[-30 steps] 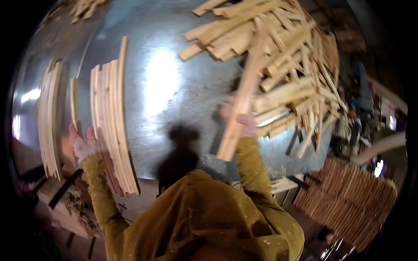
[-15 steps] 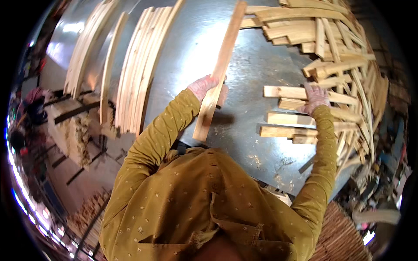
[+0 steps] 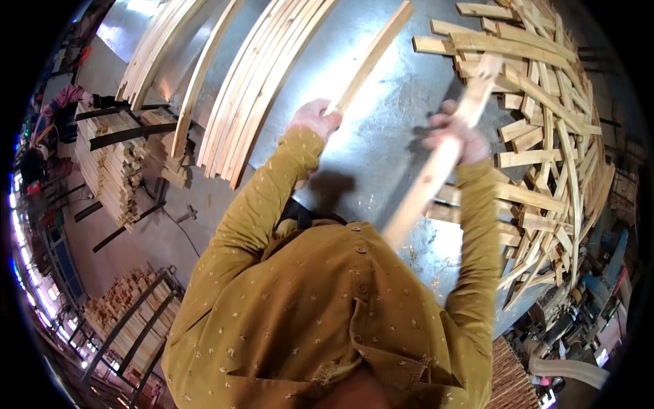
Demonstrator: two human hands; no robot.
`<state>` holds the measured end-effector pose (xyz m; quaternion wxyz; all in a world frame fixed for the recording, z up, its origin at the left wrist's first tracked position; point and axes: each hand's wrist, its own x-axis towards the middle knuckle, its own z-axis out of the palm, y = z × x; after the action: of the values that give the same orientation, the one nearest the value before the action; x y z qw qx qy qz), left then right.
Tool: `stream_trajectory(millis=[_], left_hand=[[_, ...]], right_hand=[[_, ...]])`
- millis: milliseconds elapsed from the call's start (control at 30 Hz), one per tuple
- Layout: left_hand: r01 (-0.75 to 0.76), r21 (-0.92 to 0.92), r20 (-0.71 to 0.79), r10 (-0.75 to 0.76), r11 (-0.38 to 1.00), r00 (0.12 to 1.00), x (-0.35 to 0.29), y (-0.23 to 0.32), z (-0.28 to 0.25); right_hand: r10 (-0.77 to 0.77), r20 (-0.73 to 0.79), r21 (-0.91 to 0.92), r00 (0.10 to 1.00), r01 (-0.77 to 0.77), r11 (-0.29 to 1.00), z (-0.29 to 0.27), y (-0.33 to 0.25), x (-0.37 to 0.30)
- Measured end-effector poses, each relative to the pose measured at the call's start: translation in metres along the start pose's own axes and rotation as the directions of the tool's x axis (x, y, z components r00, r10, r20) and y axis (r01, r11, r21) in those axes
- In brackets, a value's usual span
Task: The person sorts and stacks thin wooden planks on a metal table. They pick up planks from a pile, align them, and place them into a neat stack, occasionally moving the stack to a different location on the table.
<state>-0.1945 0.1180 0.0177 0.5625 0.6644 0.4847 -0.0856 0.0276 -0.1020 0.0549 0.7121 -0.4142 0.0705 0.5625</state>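
My left hand (image 3: 313, 120) is closed on a long narrow wooden slat (image 3: 371, 60), which slants up and away to the right over the metal table (image 3: 368, 157). In my right hand (image 3: 458, 134) is a second wooden slat (image 3: 426, 184), blurred by motion, its near end by my chest and its far end over the loose pile. The fingers curl round its middle. Just right of that hand lies a jumbled heap of wooden slats (image 3: 538, 160). Left of my left hand, several slats lie side by side in a neat row (image 3: 262, 88).
A single slat (image 3: 204, 75) and another bundle of slats (image 3: 160, 51) lie farther left on the table. Beyond its left edge stand stacked wood on a dark rack (image 3: 112, 167) and a lower stack (image 3: 133, 313). A person (image 3: 58, 112) is at the far left.
My right hand has lifted a slat from the heap and drawn it leftward. The slat in my left hand has been turned, and the view has shifted to the right.
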Motion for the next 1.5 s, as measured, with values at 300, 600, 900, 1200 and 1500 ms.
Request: stream_trajectory(millis=[300, 600, 900, 1200, 1500], left_hand=[[-0.059, 0.890, -0.300, 0.676, 0.453, 0.673, -0.006, -0.056, -0.083], [0.035, 0.943, -0.172, 0.391, 0.332, 0.904, -0.013, -0.052, -0.074], [-0.399, 0.849, 0.007, 0.747, 0.347, 0.664, -0.012, -0.064, -0.003], [-0.916, 0.400, 0.335, 0.935, -0.027, 0.119, -0.099, 0.099, 0.199], [-0.070, -0.699, 0.231, 0.317, 0.712, 0.920, -0.055, 0.088, 0.152]], right_hand=[[0.088, -0.044, -0.194, 0.995, -0.095, 0.976, 0.020, 0.179, 0.027], [0.172, 0.372, -0.848, 0.912, 0.409, -0.337, 0.115, 0.169, 0.052], [-0.229, -0.362, -0.458, 0.904, -0.386, -0.800, -0.138, -0.071, -0.112], [0.013, 0.532, -0.784, 0.847, 0.498, -0.370, 0.077, -0.048, -0.110], [-0.982, -0.016, -0.899, 0.187, -0.433, -0.068, -0.295, -0.103, 0.011]])
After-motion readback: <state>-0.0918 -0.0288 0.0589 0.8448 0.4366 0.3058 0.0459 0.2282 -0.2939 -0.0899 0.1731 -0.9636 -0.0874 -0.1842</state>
